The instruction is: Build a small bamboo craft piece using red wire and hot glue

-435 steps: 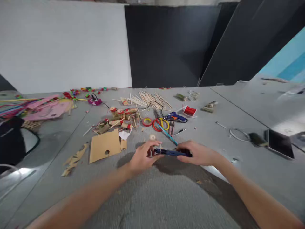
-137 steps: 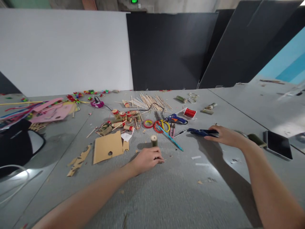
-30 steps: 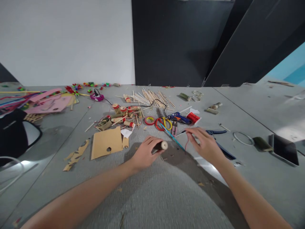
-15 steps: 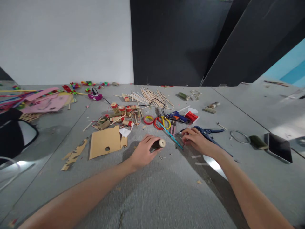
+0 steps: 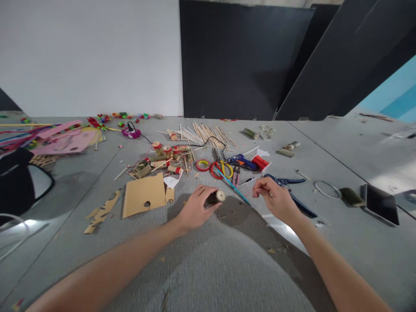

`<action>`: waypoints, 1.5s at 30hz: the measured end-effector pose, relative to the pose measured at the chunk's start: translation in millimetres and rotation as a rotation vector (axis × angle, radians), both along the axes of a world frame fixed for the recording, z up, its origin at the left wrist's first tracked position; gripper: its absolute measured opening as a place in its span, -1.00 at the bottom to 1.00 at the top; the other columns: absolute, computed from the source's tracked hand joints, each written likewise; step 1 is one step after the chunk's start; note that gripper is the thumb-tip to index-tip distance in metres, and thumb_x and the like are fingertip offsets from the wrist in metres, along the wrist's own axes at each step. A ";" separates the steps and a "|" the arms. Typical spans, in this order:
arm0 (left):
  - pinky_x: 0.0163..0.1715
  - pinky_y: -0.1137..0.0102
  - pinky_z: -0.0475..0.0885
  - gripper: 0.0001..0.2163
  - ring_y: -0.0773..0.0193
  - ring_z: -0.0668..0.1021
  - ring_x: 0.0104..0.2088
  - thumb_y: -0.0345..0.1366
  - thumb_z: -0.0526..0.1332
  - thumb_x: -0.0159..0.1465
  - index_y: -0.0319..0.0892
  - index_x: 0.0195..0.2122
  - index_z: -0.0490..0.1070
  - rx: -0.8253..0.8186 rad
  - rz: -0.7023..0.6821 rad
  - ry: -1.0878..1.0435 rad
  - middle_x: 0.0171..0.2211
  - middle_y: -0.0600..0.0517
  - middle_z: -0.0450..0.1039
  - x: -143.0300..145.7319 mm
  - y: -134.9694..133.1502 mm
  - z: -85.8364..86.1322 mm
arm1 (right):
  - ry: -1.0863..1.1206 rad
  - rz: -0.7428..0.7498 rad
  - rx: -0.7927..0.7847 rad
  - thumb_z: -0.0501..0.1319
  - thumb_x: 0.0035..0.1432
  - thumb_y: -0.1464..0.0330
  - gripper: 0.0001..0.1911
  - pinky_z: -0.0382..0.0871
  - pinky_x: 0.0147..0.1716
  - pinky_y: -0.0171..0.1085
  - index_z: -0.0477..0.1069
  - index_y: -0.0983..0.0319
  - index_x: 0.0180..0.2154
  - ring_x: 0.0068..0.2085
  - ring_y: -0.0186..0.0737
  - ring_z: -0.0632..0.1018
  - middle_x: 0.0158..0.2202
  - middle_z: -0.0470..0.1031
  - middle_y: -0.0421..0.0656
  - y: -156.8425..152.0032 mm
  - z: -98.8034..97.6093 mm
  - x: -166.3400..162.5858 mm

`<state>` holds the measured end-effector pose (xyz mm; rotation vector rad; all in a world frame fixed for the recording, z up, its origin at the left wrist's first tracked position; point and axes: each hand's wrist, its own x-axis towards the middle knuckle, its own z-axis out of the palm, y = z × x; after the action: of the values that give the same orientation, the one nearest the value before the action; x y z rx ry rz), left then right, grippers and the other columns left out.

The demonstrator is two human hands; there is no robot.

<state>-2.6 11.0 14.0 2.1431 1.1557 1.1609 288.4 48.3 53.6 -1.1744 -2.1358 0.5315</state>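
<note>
One bamboo tube (image 5: 220, 196) within curled left hand (image 5: 196, 210), with right hand (image 5: 273, 198) pinched on red thread (image 5: 249, 193)

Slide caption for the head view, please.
Left hand gripping a bamboo piece, right hand beside a blue-handled tool.

Red, brown and blue on a streaky grey tabletop (image 5: 208, 264).
Clocked from the bamboo piece (image 5: 218, 197), dark-sided with a cream end: plain brown on the cardboard (image 5: 140, 193) at nine, red around yellow on the tape roll (image 5: 203, 170) at eleven, red on the thread spool (image 5: 260, 163) and light blue on the pencil (image 5: 234, 187) at two, navy on the clippers (image 5: 282, 181) at three.
</note>
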 end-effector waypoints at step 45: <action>-0.04 0.24 0.46 -0.71 0.14 0.54 -0.07 -0.42 0.34 0.24 -0.05 -0.02 0.49 0.062 -0.005 -0.058 -0.12 -0.03 0.54 2.2 -2.0 2.0 | -0.250 0.107 0.556 0.18 0.31 0.51 -0.78 0.45 -0.25 -0.13 0.49 0.23 -0.04 -0.26 -0.14 0.50 -0.28 0.54 -0.06 -55.0 4.4 -54.6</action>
<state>-0.4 9.1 16.0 2.1417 1.1019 1.2637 233.8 -6.7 57.9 -0.8438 -2.3490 -0.1786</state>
